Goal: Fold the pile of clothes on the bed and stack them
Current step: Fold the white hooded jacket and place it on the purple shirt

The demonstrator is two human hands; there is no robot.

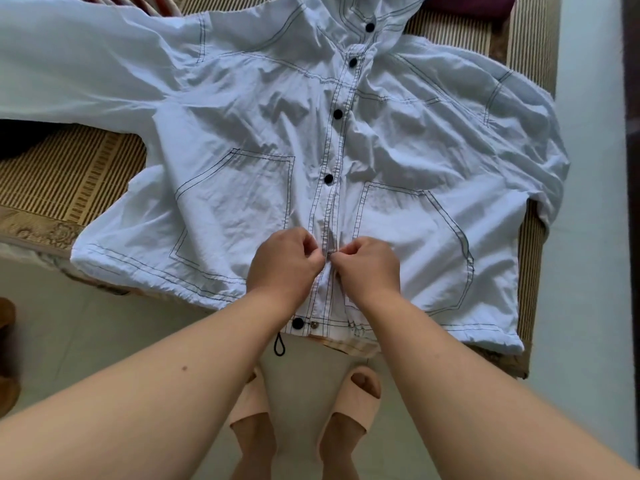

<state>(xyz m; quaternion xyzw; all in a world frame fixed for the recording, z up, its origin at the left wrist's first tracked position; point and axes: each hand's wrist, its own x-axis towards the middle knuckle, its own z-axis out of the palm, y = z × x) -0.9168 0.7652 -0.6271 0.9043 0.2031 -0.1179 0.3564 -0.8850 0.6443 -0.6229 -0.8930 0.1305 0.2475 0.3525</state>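
Note:
A white jacket (242,140) with dark stitching and black snap buttons lies spread face up on the bed, hood toward the far side, hem at the near edge. Its left sleeve stretches out to the far left; the right sleeve is bunched at the bed's right side. My left hand (284,261) and my right hand (367,265) meet at the front placket just above the hem, each pinching one edge of the placket fabric. A black snap (298,323) and a drawcord loop (279,348) show at the hem below my hands.
The bed carries a striped woven mat (69,174) that shows left of the jacket and along the right edge. A dark red cloth (471,3) lies at the far right corner. Pale floor tiles (581,271) run along the right, and my feet in slippers stand below.

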